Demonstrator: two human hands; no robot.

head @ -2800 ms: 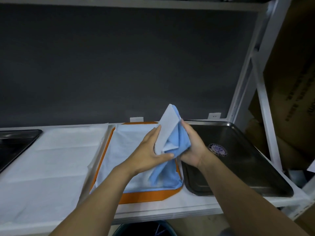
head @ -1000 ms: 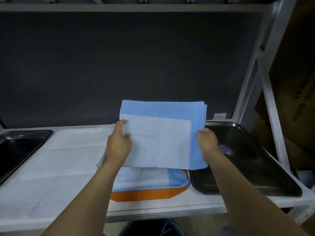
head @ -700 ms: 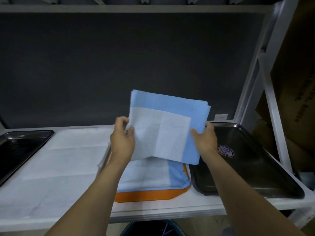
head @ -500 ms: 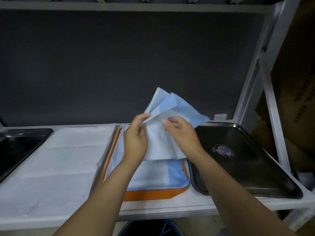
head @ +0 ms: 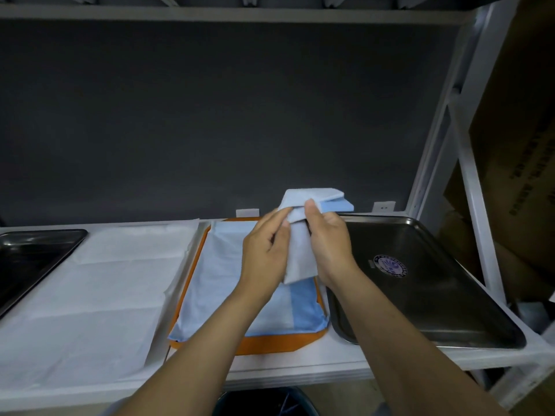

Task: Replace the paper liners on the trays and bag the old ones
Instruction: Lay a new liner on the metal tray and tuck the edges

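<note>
Overhead, head view: both hands were raised together above the orange tray point(head: 270, 345), a folded paper liner point(head: 300, 259) caught between them. The left hand point(head: 267, 253) pinched the liner's left edge between thumb and fingertips. The right hand point(head: 329, 247) gripped its right side, thumb laid across the front near the top and fingers curled behind. The liner was bunched and narrow, pale on the near face, with blue layers fanning out above the knuckles; its lower end hung free, clear of the tray. On the orange tray lay a second liner point(head: 222, 280), pale with a blue band along its right side, covering nearly the whole bed, the orange rim showing at the front. Just right of it sat a bare steel tray point(head: 435, 310) with a round printed emblem point(head: 390, 265) on its floor. To the left a white paper sheet point(head: 99, 295) was spread flat, and beyond it the corner of a dark steel tray point(head: 30, 259). All rested on a white shelf point(head: 300, 370) against a dark back panel point(head: 210, 115). Cardboard boxes point(head: 525, 145) stood off to the right.
</note>
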